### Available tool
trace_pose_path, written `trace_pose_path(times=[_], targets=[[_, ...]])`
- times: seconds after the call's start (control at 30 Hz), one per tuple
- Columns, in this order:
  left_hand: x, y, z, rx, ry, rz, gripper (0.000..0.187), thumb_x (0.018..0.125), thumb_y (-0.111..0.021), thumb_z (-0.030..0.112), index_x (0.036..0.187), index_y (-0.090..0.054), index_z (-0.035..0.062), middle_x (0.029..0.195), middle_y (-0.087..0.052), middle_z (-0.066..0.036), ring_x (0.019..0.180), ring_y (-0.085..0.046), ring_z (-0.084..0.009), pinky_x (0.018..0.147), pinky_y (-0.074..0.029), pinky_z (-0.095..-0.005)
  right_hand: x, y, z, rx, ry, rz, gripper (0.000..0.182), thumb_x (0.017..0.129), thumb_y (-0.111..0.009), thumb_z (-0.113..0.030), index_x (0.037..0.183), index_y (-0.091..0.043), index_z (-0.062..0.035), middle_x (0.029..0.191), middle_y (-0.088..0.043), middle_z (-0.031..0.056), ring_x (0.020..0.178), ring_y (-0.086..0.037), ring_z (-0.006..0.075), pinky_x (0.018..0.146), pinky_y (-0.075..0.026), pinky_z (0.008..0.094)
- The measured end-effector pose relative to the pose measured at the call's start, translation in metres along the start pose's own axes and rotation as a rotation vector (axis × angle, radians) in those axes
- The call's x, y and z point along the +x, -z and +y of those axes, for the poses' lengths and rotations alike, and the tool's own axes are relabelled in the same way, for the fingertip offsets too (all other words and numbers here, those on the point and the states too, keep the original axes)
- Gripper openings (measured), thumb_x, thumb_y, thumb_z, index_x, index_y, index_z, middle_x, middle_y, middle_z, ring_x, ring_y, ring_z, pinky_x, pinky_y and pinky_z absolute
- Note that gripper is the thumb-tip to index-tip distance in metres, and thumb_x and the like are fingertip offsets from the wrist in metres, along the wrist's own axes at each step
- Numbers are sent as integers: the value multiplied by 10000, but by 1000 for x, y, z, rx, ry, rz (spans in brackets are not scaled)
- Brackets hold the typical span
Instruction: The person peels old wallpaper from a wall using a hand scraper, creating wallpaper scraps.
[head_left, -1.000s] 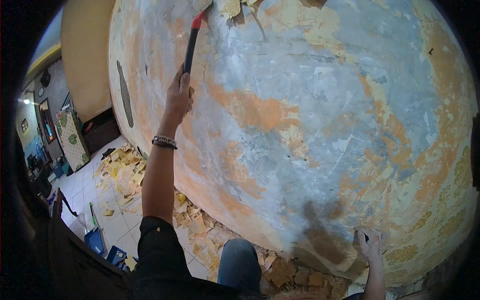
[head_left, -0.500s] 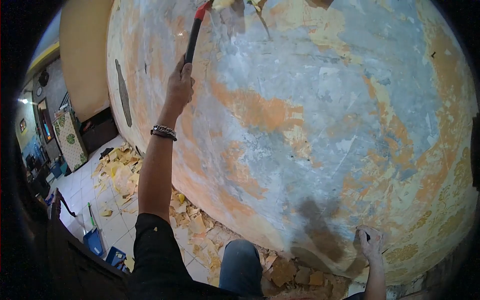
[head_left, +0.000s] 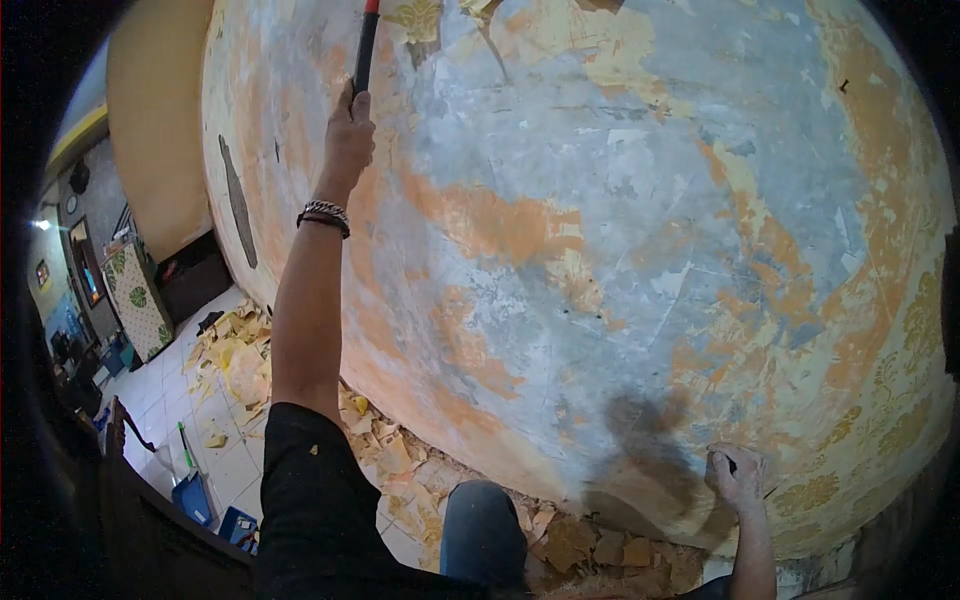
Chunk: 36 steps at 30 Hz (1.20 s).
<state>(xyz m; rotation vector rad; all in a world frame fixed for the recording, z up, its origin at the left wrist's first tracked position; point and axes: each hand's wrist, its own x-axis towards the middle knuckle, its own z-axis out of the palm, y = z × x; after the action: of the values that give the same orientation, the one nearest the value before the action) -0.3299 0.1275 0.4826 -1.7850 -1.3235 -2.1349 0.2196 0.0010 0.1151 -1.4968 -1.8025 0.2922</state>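
My left hand (head_left: 348, 140) is raised near the upper left of the wall (head_left: 560, 330). Its fingers wrap round the black handle of a red-necked tool (head_left: 366, 55), whose head lies beyond the top of the view. Low on the right, my right hand (head_left: 738, 476) is closed in a fist against the wall. A dark spot shows between its thumb and fingers, but I cannot make out what it is. Loose patterned wallpaper (head_left: 417, 18) hangs at the top, close to the tool. Grey and orange patches cover the bared wall; patterned paper (head_left: 905, 400) still clings at the right.
Torn wallpaper scraps (head_left: 235, 355) litter the tiled floor (head_left: 235, 440) along the wall's foot. A blue dustpan (head_left: 192, 498) and another blue item (head_left: 237, 525) lie at lower left, beside dark carved furniture (head_left: 150, 520). My knee (head_left: 484, 530) is close to the wall.
My left hand and the tool have moved up and slightly left, taking more of its red neck out of view. The view has shifted slightly; my right hand stays against the wall.
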Motion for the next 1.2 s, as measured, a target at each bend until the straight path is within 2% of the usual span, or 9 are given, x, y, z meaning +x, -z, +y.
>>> trace_pose_path(times=[0.23,0.43,0.6,0.8,0.83,0.9,1.03,1.1,1.2], targets=[[-18,0,3,-13,10,-19,495,1000,-470,364,1443,-385,158,640,-438,29,437,-387,-44,358,-339,-218,-2,-4,11,0,70,56,231,886,-572,-228,1015,-695,-83,911,-687,163,896,-653,337,823,-492,397],[8,5,10,3,-20,-12,501,1000,-463,368,1446,-387,152,642,-443,35,441,-389,-41,363,-340,-214,2,-6,12,-76,76,56,234,884,-579,-266,1007,-700,-108,938,-696,140,928,-656,323,836,-492,407],[-54,2,-13,7,12,-6,475,1003,-452,324,1439,-392,144,604,-423,44,425,-391,-52,364,-344,-239,-3,1,7,-19,-35,-24,255,891,-568,-333,1026,-703,-164,992,-699,113,1015,-642,288,1004,-370,478],[-65,-13,-5,122,-91,-10,475,1006,-441,322,1429,-404,107,592,-409,40,462,-412,-62,405,-359,-241,-4,-1,10,-36,-90,-38,264,908,-541,-360,1042,-701,-198,1071,-692,50,1084,-608,268,1023,-289,562],[-48,-15,8,124,-88,-8,475,1006,-441,322,1429,-404,107,592,-409,40,462,-412,-62,405,-359,-241,-2,-1,10,-36,-89,-41,264,908,-541,-360,1042,-701,-198,1071,-692,50,1084,-608,268,1023,-289,562],[-22,-21,23,29,-114,-54,543,999,-464,371,1450,-354,89,625,-439,37,440,-410,-51,370,-354,-224,0,-2,11,-11,36,38,228,868,-584,-271,973,-720,-120,948,-700,132,908,-655,312,845,-476,397],[-25,-33,20,-21,-79,-48,535,999,-462,367,1446,-361,90,632,-451,34,443,-418,-58,370,-351,-226,-2,-2,15,-90,83,82,233,867,-586,-266,969,-720,-105,933,-701,138,887,-659,310,834,-485,398],[-28,-29,18,26,-27,-29,536,999,-463,367,1448,-355,96,643,-454,31,450,-418,-54,373,-350,-222,-3,1,12,-89,54,-18,270,901,-533,-349,1012,-703,-170,1005,-696,111,955,-648,319,847,-471,416],[2,-26,33,56,-69,-15,516,1002,-464,350,1449,-354,117,643,-443,33,446,-405,-50,371,-342,-225,-3,-1,11,-81,81,29,262,896,-532,-335,988,-706,-163,968,-700,110,925,-653,320,824,-475,419]])
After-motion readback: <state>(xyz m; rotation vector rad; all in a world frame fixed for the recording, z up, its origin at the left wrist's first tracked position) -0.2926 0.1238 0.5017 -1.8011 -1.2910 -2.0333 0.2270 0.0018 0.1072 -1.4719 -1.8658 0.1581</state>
